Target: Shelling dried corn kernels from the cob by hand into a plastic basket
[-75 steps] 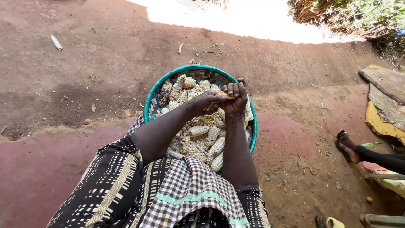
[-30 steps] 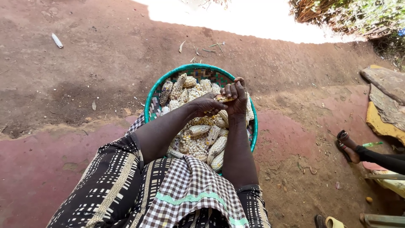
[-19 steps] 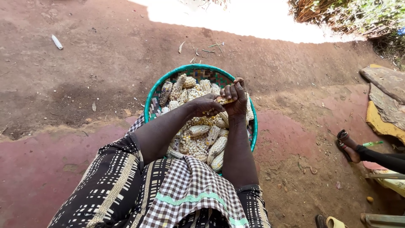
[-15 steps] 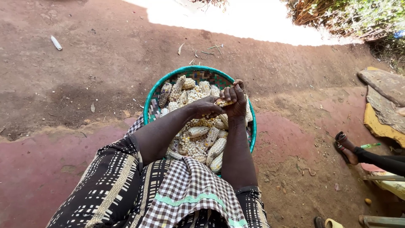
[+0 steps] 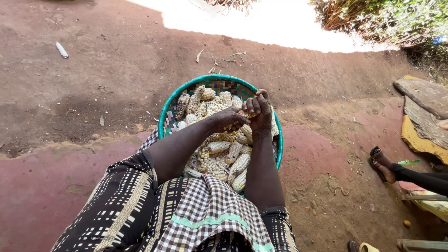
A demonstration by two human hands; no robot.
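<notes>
A round green woven basket (image 5: 173, 103) sits on the ground in front of my knees, filled with pale maize cobs (image 5: 239, 164) and loose kernels (image 5: 212, 163). Both hands meet over its far right side. My right hand (image 5: 259, 111) is wrapped around one maize cob, mostly hidden by the fingers. My left hand (image 5: 227, 119) presses against the same cob from the left, thumb on its kernels. A darker cob (image 5: 181, 105) lies at the basket's left rim.
Bare earth and a reddish cement floor surround the basket. Another person's sandalled foot (image 5: 383, 163) rests at the right, near flat stones (image 5: 425, 93) and a yellow slab (image 5: 420, 137). A stripped white cob (image 5: 61, 50) lies far left. Dry bushes (image 5: 373, 18) stand at the top right.
The hands stay together over the basket, shifting only slightly as the fingers work on the cob. The view has tilted a little.
</notes>
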